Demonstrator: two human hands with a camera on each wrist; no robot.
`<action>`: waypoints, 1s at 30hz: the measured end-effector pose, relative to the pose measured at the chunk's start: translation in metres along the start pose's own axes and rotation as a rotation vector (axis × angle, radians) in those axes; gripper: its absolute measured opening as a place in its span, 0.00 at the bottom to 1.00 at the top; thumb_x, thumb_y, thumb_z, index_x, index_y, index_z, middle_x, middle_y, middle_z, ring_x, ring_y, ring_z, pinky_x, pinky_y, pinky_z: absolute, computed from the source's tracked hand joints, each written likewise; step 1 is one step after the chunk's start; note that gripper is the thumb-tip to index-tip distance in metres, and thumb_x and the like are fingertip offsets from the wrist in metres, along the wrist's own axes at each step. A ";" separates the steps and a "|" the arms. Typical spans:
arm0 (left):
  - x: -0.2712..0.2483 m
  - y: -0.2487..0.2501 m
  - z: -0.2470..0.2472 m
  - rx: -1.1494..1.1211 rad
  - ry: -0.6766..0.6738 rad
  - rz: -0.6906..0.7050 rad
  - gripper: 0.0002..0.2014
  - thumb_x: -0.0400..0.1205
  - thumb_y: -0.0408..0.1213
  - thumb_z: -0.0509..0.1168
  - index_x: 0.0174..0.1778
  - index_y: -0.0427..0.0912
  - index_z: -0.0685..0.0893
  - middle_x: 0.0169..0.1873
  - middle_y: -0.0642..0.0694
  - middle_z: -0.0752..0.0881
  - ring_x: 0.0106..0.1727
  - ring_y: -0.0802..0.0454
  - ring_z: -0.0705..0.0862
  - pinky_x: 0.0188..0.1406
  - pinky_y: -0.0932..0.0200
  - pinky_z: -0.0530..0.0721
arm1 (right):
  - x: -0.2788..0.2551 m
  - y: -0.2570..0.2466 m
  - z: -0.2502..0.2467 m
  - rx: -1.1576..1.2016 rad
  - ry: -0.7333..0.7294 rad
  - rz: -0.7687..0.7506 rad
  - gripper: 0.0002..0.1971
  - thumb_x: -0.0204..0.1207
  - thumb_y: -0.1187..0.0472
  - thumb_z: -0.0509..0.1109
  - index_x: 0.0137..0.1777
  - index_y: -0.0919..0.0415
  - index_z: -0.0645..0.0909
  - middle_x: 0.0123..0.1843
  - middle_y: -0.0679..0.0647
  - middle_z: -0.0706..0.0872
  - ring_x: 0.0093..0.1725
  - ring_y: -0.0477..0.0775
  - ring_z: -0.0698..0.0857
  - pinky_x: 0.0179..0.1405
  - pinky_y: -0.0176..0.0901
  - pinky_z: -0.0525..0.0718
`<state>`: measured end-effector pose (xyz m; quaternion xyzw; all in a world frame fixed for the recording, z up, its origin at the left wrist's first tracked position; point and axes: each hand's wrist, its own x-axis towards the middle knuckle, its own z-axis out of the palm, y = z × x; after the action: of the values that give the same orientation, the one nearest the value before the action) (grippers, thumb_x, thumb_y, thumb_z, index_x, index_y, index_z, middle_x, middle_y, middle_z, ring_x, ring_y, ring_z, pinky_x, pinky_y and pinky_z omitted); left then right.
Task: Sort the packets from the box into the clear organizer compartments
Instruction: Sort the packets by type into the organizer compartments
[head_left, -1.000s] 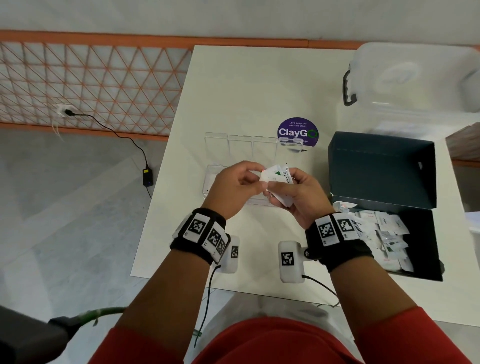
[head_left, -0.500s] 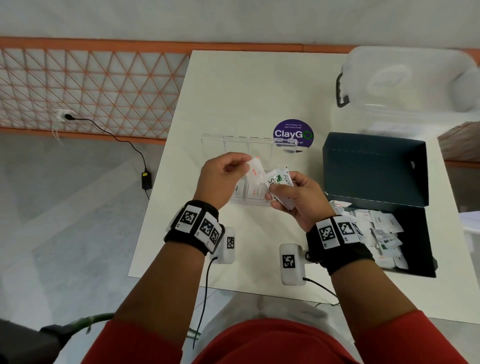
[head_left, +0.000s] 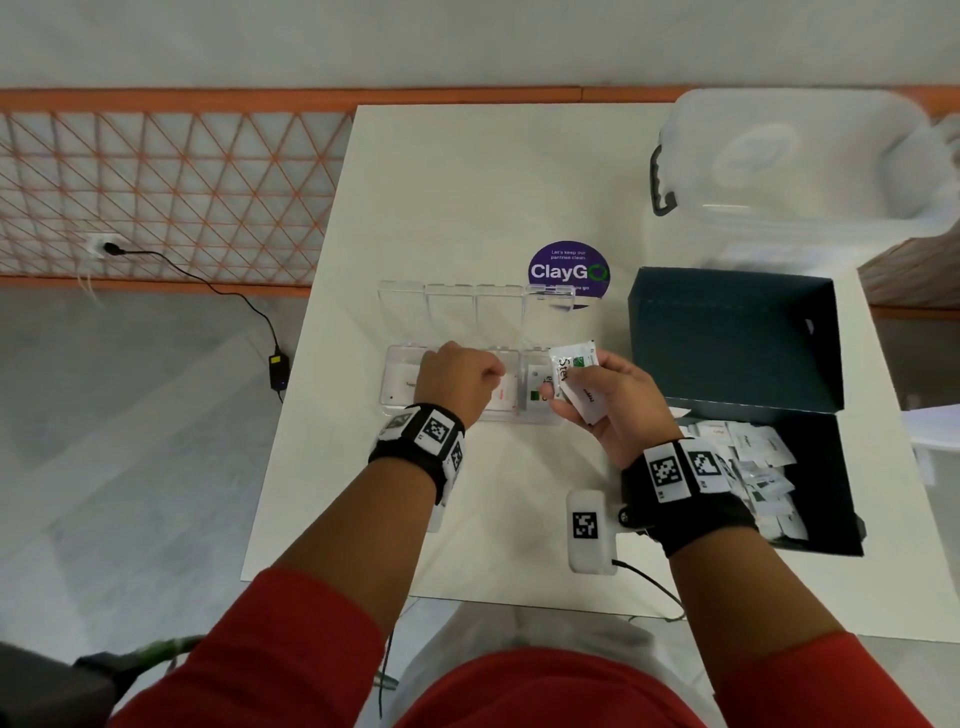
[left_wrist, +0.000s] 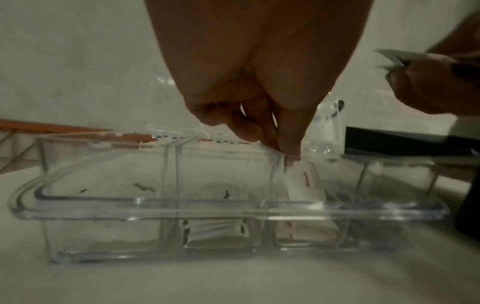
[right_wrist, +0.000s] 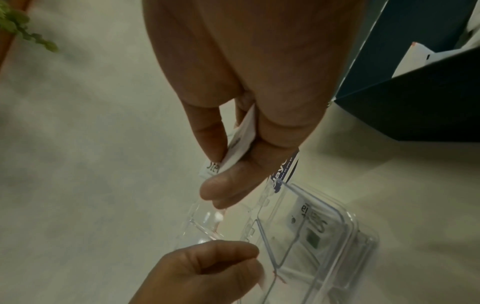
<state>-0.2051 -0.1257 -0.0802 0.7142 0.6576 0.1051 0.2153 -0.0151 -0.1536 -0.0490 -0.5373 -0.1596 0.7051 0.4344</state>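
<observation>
A clear organizer (head_left: 400, 353) lies open mid-table, its lid folded back. My left hand (head_left: 498, 371) hovers over its third compartment from the left and pinches the top edge of a white red-printed packet (left_wrist: 298, 185) that stands inside it. My right hand (head_left: 566, 400) grips a small stack of white packets (head_left: 574, 371) just right of the organizer, thumb on top (right_wrist: 223, 164). White packets lie in the first compartment (head_left: 405, 384) and, with green print, in the fourth (head_left: 537, 389). The dark box (head_left: 727, 338) at right holds several more packets (head_left: 748, 467).
A purple round ClayGo sticker (head_left: 569, 270) sits behind the organizer lid. A clear storage bin (head_left: 779, 171) with a black handle stands at the back right. The table's left edge (head_left: 311, 364) drops to the floor, where a cable and adapter (head_left: 278, 364) lie.
My left hand pulled one red-printed packet off the stack in my right hand and carried it left and down into the organizer. My right hand stayed beside the organizer with the stack.
</observation>
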 end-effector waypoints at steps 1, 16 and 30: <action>0.001 0.001 0.002 0.094 -0.021 0.032 0.09 0.83 0.40 0.67 0.56 0.52 0.90 0.53 0.47 0.89 0.57 0.46 0.82 0.61 0.49 0.76 | 0.001 0.000 -0.001 -0.002 0.005 0.003 0.09 0.78 0.77 0.67 0.54 0.67 0.83 0.46 0.64 0.93 0.43 0.65 0.92 0.42 0.50 0.93; -0.011 0.024 -0.030 -0.641 0.040 -0.049 0.02 0.78 0.47 0.70 0.44 0.57 0.88 0.41 0.62 0.87 0.36 0.68 0.80 0.37 0.76 0.75 | 0.006 0.007 0.002 -0.188 0.005 -0.057 0.07 0.77 0.73 0.73 0.48 0.61 0.86 0.39 0.52 0.93 0.39 0.51 0.92 0.36 0.42 0.89; -0.027 0.029 -0.048 -0.619 -0.294 0.024 0.25 0.75 0.28 0.72 0.63 0.60 0.82 0.49 0.57 0.85 0.31 0.61 0.80 0.37 0.68 0.80 | -0.010 0.002 0.007 -0.161 -0.009 -0.195 0.09 0.74 0.72 0.77 0.48 0.59 0.87 0.40 0.52 0.92 0.39 0.51 0.91 0.34 0.38 0.87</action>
<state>-0.2034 -0.1453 -0.0214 0.6303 0.5479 0.1984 0.5129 -0.0214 -0.1614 -0.0416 -0.5493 -0.2691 0.6468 0.4555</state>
